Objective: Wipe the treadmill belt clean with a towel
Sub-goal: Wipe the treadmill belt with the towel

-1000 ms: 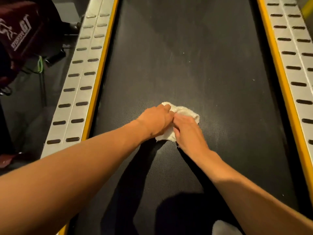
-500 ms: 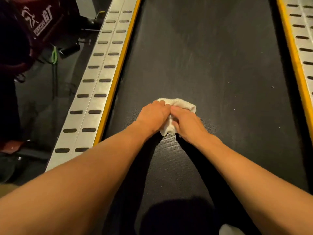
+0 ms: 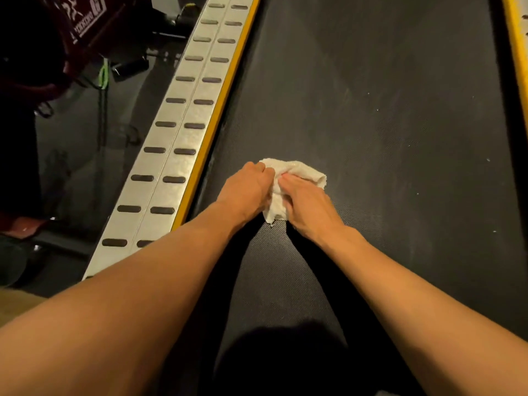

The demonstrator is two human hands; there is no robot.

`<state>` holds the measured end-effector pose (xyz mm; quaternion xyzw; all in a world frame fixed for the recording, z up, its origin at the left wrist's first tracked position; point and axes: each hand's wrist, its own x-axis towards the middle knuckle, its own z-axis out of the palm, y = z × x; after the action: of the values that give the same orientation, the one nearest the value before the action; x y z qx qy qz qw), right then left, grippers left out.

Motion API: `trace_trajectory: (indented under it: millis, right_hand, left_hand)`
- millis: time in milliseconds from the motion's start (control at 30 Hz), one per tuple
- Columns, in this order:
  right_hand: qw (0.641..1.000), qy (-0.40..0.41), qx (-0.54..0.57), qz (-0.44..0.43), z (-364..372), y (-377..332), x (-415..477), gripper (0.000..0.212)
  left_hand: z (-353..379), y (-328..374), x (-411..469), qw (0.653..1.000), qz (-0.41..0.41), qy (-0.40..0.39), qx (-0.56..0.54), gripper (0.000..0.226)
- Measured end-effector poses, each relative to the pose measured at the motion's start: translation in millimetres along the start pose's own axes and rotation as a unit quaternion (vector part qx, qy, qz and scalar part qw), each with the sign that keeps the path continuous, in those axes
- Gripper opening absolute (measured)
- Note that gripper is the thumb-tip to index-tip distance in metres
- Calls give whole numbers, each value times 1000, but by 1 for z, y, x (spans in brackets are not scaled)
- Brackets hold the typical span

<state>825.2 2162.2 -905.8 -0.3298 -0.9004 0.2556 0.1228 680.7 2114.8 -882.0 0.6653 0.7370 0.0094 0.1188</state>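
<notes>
A small white towel lies bunched on the black treadmill belt, near the belt's left side. My left hand presses down on the towel's left part with fingers curled over it. My right hand covers its right part, fingers flat on the cloth. Both hands touch each other over the towel, and most of the cloth is hidden beneath them. Small pale specks dot the belt to the right of the towel.
A silver side rail with dark slots and a yellow edge strip borders the belt on the left. A second yellow strip runs along the right. Dark floor with a maroon bag and cables lies left of the treadmill.
Both hands and the towel have slid leftward across the belt, closer to the left yellow strip. The grip on the towel is unchanged.
</notes>
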Motion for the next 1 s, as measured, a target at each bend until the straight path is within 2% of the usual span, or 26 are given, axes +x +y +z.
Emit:
trace_trajectory:
  millis: [133, 233, 333, 500, 667, 800, 867, 933, 1000]
  right_hand:
    - [1000, 10, 18, -9, 17, -5, -13, 16]
    - [1000, 3, 7, -15, 15, -10, -9, 20]
    - [1000, -21, 3, -20, 14, -9, -3, 11]
    - [1000, 0, 7, -19, 24, -15, 21, 23]
    - [999, 38, 24, -18, 42, -23, 10, 35]
    - [998, 9, 14, -66, 36, -31, 15, 3]
    - [997, -3, 15, -80, 33, -32, 25, 7]
    - [998, 11, 9, -67, 38, -30, 26, 27]
    - [999, 24, 19, -41, 45, -30, 15, 30]
  left_hand:
    - [8, -10, -8, 1000, 7, -4, -8, 26]
    - [10, -17, -10, 1000, -4, 11, -21, 24]
    - [8, -19, -9, 999, -21, 20, -28, 22]
    - [5, -25, -11, 996, -75, 45, -36, 19]
    - [4, -29, -20, 998, -53, 19, -10, 19]
    - [-1, -38, -23, 997, -72, -8, 19, 19]
    - [-6, -40, -20, 996, -89, -7, 27, 20]
    - [-6, -38, -22, 995, -102, 4, 16, 20]
    - [2, -34, -29, 995, -101, 22, -2, 20]
